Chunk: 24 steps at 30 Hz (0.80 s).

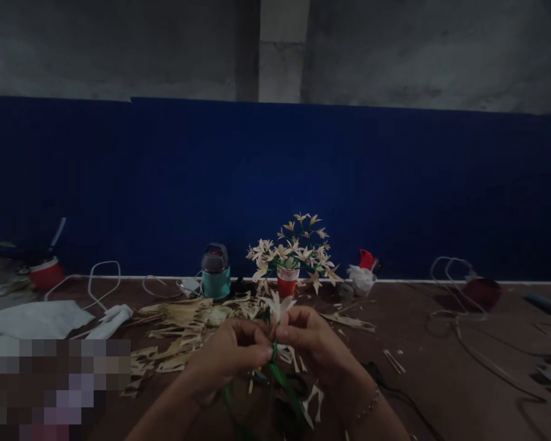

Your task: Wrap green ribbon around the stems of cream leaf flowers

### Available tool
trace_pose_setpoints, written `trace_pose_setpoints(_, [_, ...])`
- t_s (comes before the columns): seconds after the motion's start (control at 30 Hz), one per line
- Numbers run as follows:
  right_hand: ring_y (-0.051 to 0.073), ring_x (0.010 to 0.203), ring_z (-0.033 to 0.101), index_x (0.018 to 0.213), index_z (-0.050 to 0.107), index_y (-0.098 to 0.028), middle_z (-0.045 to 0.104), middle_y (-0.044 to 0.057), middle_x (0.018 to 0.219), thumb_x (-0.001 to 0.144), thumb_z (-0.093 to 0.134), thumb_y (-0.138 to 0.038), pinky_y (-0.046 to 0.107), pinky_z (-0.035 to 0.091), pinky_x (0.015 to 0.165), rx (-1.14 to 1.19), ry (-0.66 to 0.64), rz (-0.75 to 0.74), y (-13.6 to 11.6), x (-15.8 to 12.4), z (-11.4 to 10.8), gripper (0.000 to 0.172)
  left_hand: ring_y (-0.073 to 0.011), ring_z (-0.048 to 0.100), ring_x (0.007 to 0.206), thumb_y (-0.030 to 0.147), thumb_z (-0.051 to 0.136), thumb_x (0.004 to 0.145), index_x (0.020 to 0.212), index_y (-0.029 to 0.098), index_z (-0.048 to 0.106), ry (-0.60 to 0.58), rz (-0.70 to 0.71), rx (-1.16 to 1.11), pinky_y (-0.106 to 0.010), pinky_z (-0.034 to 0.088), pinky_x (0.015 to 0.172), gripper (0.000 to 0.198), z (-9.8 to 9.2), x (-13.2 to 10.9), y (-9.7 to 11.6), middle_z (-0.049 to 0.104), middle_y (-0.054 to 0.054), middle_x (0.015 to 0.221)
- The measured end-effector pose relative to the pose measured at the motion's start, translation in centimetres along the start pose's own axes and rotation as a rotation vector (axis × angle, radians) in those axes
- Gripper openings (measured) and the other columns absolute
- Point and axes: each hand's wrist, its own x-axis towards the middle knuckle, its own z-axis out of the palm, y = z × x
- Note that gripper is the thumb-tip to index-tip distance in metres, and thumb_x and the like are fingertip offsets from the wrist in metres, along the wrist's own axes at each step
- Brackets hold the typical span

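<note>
Flower [279, 305], white, upright in both hands: left hand [229, 354] pinched on green stem [275, 350], right hand [311, 340] at petal base; green strip [283, 381] loose, wrapping apparently unfinished; pale flowers [296, 250], seemingly complete, in red cup [286, 285] behind.

No readable text, label, brand, number or sign on anything in the dim head view.

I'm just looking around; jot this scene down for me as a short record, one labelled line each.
Left hand: pinches green strip below white flower
Right hand: thumb and fingers at white flower's base
Beyond hands: red cup holding pale flowers
Left of cup: teal container, dark top
Surface: brown, pale scraps scattered
Backdrop: blue panel
</note>
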Motion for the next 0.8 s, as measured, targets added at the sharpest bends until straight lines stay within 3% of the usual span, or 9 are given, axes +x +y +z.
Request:
trace_pose_setpoints(0.3, [0.007, 0.047, 0.042, 0.056, 0.055, -0.014, 0.052, -0.003, 0.051, 0.056, 0.076, -0.031, 0.021, 0.031, 0.047, -0.173, 0.088, -0.018, -0.23, 0.22, 0.23, 0.027, -0.0087, 0.041, 0.053, 0.021, 0.061, 0.057, 0.051, 0.015, 0.050, 0.175, 0.037, 0.187, -0.021, 0.031, 0.053, 0.014, 0.72, -0.10, 0.53, 0.048, 0.004, 0.054])
trace_pose_setpoints(0.57, [0.007, 0.048, 0.038, 0.058, 0.054, -0.015, 0.047, -0.004, 0.052, 0.059, 0.074, -0.033, 0.021, 0.029, 0.047, -0.265, 0.070, -0.029, -0.62, -0.05, -0.04, 0.027, -0.0047, 0.030, 0.046, 0.026, 0.064, 0.059, 0.052, 0.014, 0.055, 0.093, -0.017, 0.043, -0.020, 0.023, 0.046, 0.017, 0.44, -0.14, 0.52, 0.047, 0.004, 0.057])
trace_pose_setpoints(0.8, [0.007, 0.050, 0.039, 0.058, 0.054, -0.015, 0.049, -0.004, 0.054, 0.060, 0.074, -0.030, 0.021, 0.028, 0.047, -0.247, 0.071, -0.024, -0.37, -0.12, -0.14, 0.025, -0.0053, 0.033, 0.048, 0.026, 0.066, 0.058, 0.051, 0.013, 0.057, 0.075, 0.003, 0.057, -0.020, 0.025, 0.048, 0.018, 0.31, -0.08, 0.53, 0.049, 0.004, 0.058])
